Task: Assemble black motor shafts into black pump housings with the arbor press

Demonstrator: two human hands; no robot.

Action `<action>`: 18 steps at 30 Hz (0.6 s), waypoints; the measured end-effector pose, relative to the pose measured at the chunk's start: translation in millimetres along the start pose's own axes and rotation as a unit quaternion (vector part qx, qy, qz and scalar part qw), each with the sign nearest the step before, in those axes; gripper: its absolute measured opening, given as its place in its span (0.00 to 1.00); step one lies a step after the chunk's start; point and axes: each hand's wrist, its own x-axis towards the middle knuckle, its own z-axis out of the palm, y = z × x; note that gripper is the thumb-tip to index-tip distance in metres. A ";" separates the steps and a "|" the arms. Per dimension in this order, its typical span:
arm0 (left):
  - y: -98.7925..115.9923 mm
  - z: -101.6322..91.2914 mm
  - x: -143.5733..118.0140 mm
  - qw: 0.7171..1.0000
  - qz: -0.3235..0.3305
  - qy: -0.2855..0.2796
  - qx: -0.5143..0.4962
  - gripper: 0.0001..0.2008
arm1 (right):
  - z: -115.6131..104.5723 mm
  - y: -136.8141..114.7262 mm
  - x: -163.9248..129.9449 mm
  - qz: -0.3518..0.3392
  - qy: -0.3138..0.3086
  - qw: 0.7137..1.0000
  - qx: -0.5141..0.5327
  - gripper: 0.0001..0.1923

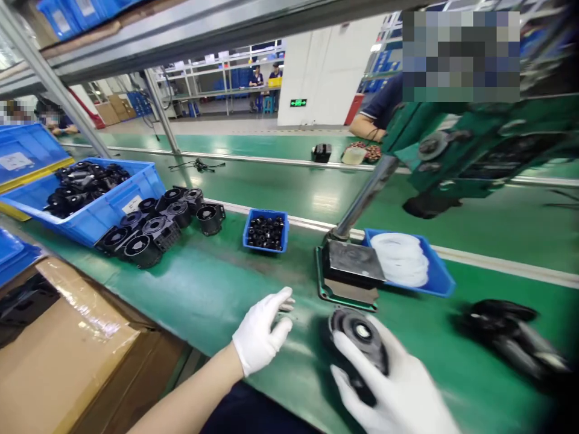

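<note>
Head view shows your right hand (398, 392) gripping the black round part (359, 346) near the surface's (217, 289) front edge while your left hand (261, 331) hovers released, so a loose grip could drop it.

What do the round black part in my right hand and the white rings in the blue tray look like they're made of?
Round black part, held by the right hand: probably moulded plastic or rubber over a pale metal-looking centre; matte black with dull highlights. White rings in the blue tray: likely plastic or foam; flat, uniform, no shine. Blur leaves both uncertain.
</note>
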 end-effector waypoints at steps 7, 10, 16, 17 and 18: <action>4.1 -5.5 -7.3 0.998 -0.052 -0.042 -0.023 0.28 | 0.7 -24.6 -5.5 -0.049 -0.025 0.991 -0.123 0.22; 19.0 -0.9 -9.3 0.991 -0.042 -0.119 -0.052 0.43 | -5.4 -31.2 -10.4 -0.039 -0.099 0.990 -0.092 0.31; 58.4 41.5 9.7 0.975 -0.109 -0.151 -0.118 0.66 | -14.6 -23.7 5.7 0.131 -0.073 0.978 0.144 0.33; 61.1 48.3 14.0 0.975 -0.112 -0.134 -0.138 0.63 | -14.4 -20.4 9.0 0.144 -0.077 0.968 0.192 0.32; 62.4 53.5 17.6 0.974 -0.110 -0.124 -0.156 0.60 | -14.8 -16.9 10.8 0.151 -0.081 0.960 0.223 0.30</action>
